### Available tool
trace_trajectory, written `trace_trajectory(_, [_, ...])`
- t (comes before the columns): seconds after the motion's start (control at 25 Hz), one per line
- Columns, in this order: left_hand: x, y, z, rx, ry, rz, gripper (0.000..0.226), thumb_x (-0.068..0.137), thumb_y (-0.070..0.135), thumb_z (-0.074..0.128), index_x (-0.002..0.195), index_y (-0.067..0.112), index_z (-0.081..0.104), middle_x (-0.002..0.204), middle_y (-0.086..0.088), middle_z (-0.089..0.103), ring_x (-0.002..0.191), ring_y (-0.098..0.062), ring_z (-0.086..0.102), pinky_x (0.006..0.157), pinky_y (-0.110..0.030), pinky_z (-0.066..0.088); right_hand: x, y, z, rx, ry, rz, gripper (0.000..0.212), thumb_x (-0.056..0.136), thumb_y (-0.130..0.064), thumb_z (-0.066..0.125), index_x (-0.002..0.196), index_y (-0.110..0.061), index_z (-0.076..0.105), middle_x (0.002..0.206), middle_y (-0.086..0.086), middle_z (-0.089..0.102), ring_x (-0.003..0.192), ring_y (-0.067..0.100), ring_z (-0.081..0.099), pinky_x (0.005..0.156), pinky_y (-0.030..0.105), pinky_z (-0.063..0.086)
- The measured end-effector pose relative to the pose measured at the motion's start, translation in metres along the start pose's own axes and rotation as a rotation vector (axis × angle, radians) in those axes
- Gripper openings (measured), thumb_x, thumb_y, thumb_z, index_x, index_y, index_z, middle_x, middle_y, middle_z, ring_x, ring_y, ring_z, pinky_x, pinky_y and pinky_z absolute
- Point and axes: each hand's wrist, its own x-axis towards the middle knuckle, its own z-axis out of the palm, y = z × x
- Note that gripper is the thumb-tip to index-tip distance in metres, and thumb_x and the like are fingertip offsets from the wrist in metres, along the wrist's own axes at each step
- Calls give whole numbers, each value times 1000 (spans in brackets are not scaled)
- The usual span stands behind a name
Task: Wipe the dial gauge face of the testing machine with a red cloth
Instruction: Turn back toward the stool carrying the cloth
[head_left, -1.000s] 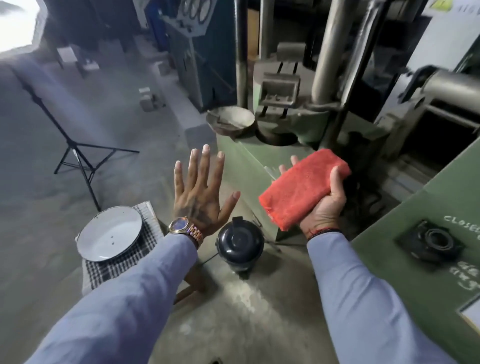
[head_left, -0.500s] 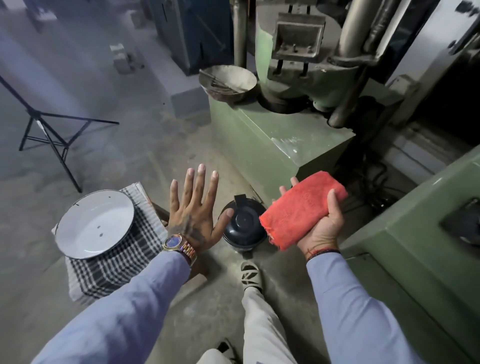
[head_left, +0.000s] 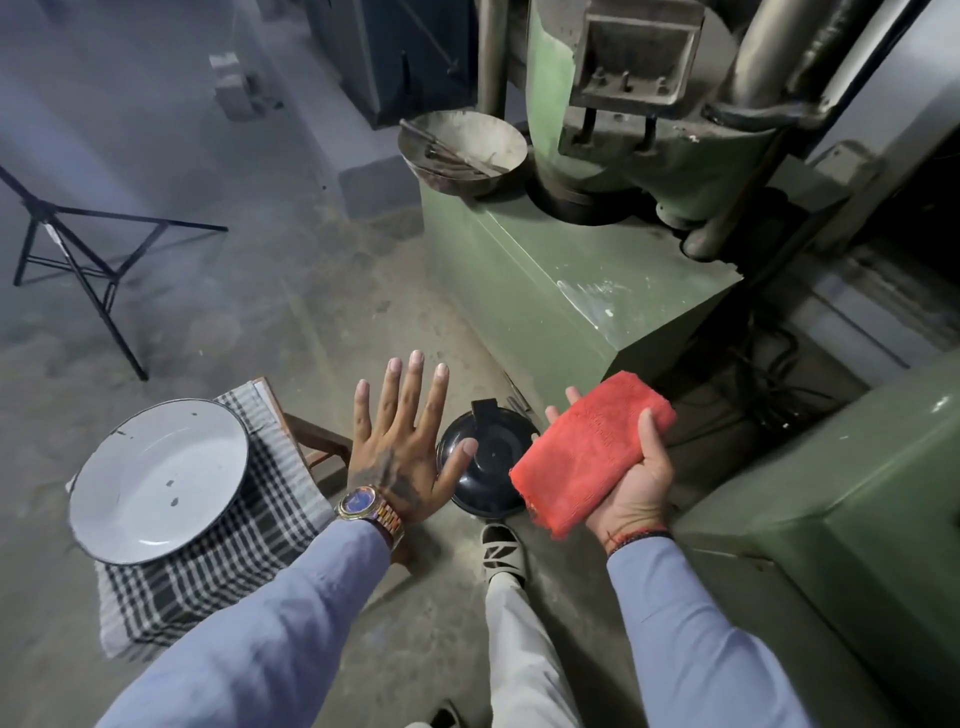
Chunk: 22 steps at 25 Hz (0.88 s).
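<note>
A folded red cloth (head_left: 589, 452) lies in the palm of my right hand (head_left: 631, 488), thumb pressed on its right edge. My left hand (head_left: 402, 447) is held out flat, palm down, fingers spread, holding nothing, a watch on the wrist. The green testing machine (head_left: 582, 280) rises ahead and to the right, with steel columns above its base. No dial gauge face shows in this view.
A white enamel bowl (head_left: 156, 480) rests on a checked cloth over a wooden stool at the left. A black round container (head_left: 493, 457) stands on the floor between my hands. A metal pan (head_left: 462, 148) sits on the machine base. A black tripod (head_left: 78, 249) stands far left.
The view has tilted down, so the upper machine and the gauges left the frame and my leg and shoe came in. Both hands keep their poses.
</note>
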Motion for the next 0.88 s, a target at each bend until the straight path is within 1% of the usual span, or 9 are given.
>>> trace_trajectory(0.2, [-2, -4, 13, -16, -26, -15, 91, 103, 75, 23, 177, 27, 2, 186, -7, -5, 172, -33, -6, 137, -65, -2, 5, 14, -18, 17, 32, 36, 87, 102, -71, 52, 167, -13, 50, 163, 13, 64, 147, 46, 64, 126, 74, 38])
trace_trajectory(0.32, [-3, -7, 18, 0, -49, -19, 90, 103, 75, 22, 177, 27, 4, 186, -8, -4, 172, -34, -5, 137, -64, -3, 6, 24, -24, 28, 38, 63, 88, 101, -72, 52, 165, -11, 52, 164, 12, 64, 146, 44, 65, 120, 68, 47])
trace_trajectory(0.44, [-6, -7, 28, 6, -55, -24, 88, 103, 72, 25, 177, 26, 8, 186, -8, 1, 172, -34, -2, 137, -64, -1, 7, 36, -38, 11, 104, 80, 88, 101, -73, 52, 161, -9, 57, 161, 13, 66, 142, 42, 69, 114, 62, 53])
trace_trajectory(0.6, [-12, -5, 56, 18, -116, -27, 89, 103, 71, 30, 177, 26, 10, 186, -10, 7, 172, -33, 2, 137, -66, 4, 12, 63, -60, 44, 254, 110, 86, 99, -73, 60, 152, -6, 66, 156, 19, 69, 145, 44, 65, 126, 60, 45])
trace_trajectory(0.68, [-15, -7, 70, 19, -143, -23, 90, 102, 71, 32, 177, 25, 10, 186, -10, 8, 172, -34, 3, 136, -67, 7, 18, 76, -70, 56, 363, 126, 89, 95, -76, 63, 151, -6, 67, 138, 19, 80, 137, 42, 69, 122, 57, 49])
trace_trajectory(0.76, [-14, -8, 86, 20, -154, -23, 91, 102, 72, 31, 177, 25, 9, 186, -10, 7, 172, -34, 2, 136, -68, 8, 29, 90, -78, 49, 449, 189, 93, 93, -81, 61, 149, -7, 67, 107, 17, 86, 114, 39, 74, 105, 52, 57])
trace_trajectory(0.8, [-12, -9, 93, 14, -168, -24, 91, 102, 72, 31, 177, 25, 9, 186, -10, 7, 172, -34, 2, 136, -68, 8, 36, 98, -81, 54, 488, 222, 95, 92, -84, 59, 147, -7, 67, 99, 17, 86, 108, 38, 74, 97, 51, 57])
trace_trajectory(0.84, [-12, -10, 97, 12, -177, -24, 91, 102, 72, 31, 177, 26, 9, 186, -9, 6, 172, -34, 2, 136, -68, 8, 42, 106, -82, 46, 526, 250, 97, 92, -87, 56, 146, -7, 67, 97, 18, 86, 107, 37, 73, 93, 50, 57])
trace_trajectory(0.88, [-8, -14, 105, 14, -177, -23, 91, 102, 72, 31, 177, 26, 8, 186, -9, 5, 172, -34, 1, 136, -68, 8, 54, 113, -81, 35, 558, 270, 99, 93, -89, 53, 147, -8, 66, 106, 21, 85, 109, 37, 71, 94, 51, 55])
